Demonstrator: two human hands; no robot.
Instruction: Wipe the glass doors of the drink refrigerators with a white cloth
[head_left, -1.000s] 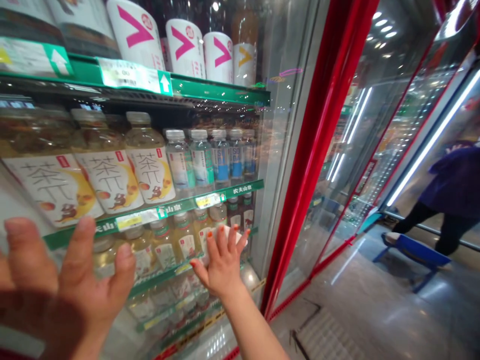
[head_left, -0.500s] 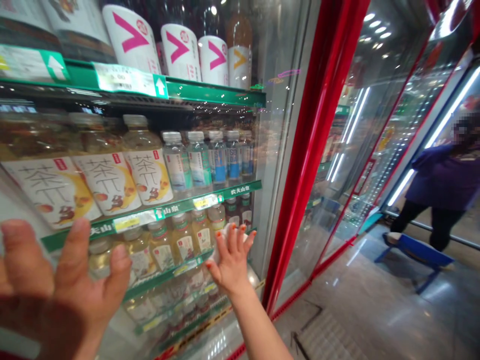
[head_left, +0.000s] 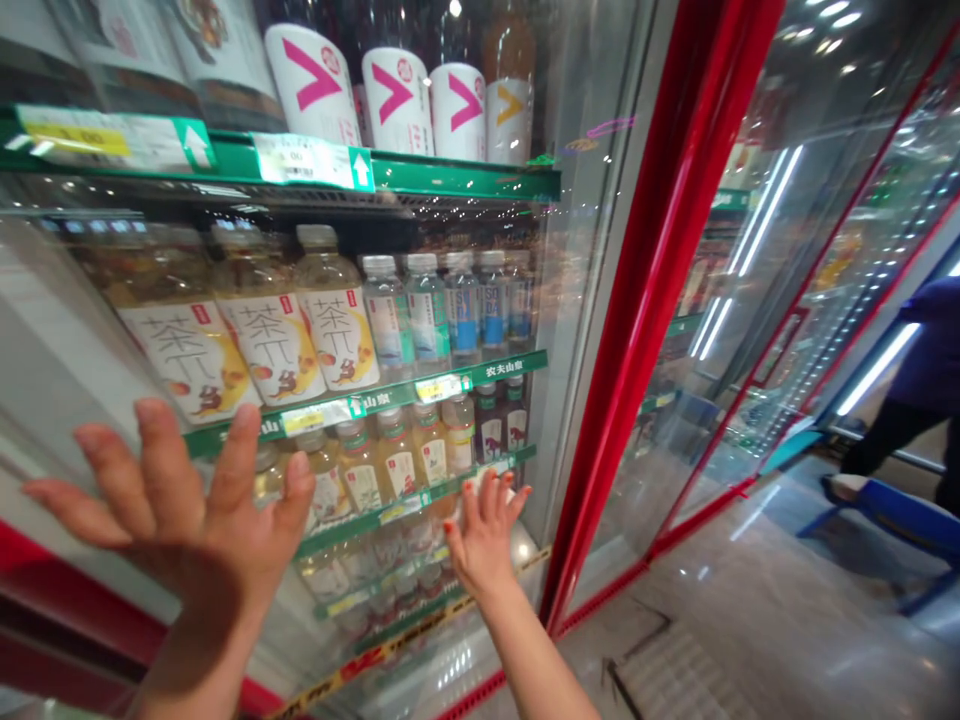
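Left grip: the bare left hand (head_left: 187, 520) is holding nothing, its fingers spreading wide, raised before the glass door (head_left: 589, 330) of a drinks cooler; whether the palm is touching the glass, I cannot tell.
Right grip: the bare right hand (head_left: 484, 535) is also holding nothing, open with fingers fanning apart, its orange-painted nails showing, and it is sitting lower and nearer the door's red frame (head_left: 660, 300); contact with the glass is unclear.
Door position: the glass is standing directly before both grips, between them and the shelves, and the red frame is running upright to the right of the right hand.
Nearest left grip: large tea bottles (head_left: 270, 340) with white labels are standing behind the glass, just above the fingertips.
Nearest right grip: small bottled drinks (head_left: 397, 460) are lining the shelf behind the fingers, above a green shelf edge (head_left: 382, 510).
Upper shelves: water bottles (head_left: 427, 310) are standing beside the tea, and white bottles with pink chevrons (head_left: 319, 85) are occupying the top shelf.
Shelf edge: a green rail (head_left: 360, 395) is carrying price tags (head_left: 439, 388).
Surroundings: a person in a purple top (head_left: 930, 340) is standing far right, beyond a blue stool (head_left: 892, 515), on a polished floor (head_left: 750, 620).
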